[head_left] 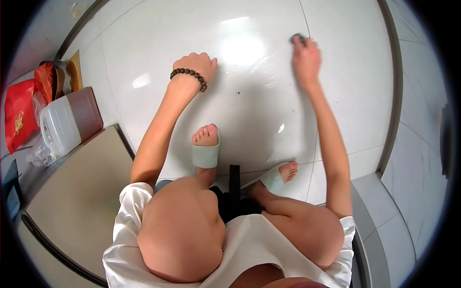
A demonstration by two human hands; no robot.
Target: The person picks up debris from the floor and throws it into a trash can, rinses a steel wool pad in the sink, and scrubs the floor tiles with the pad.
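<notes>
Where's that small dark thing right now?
In the upper right of the head view: the small dark thing is in the right hand, beside a seam in the white tiled floor.

The right hand (307, 60) is blurred, as is the dark thing (297, 38) in its grip, partly covered by fingers and impossible to identify. Left of the grip, the left hand's (195, 67) back hides its palm. Closer to the body than the grip, a speck (238, 93) is too small to name. The picture's dark rim cuts off a dark shape (446, 139) far right of the grip and a blue item (11, 189) far left.
</notes>
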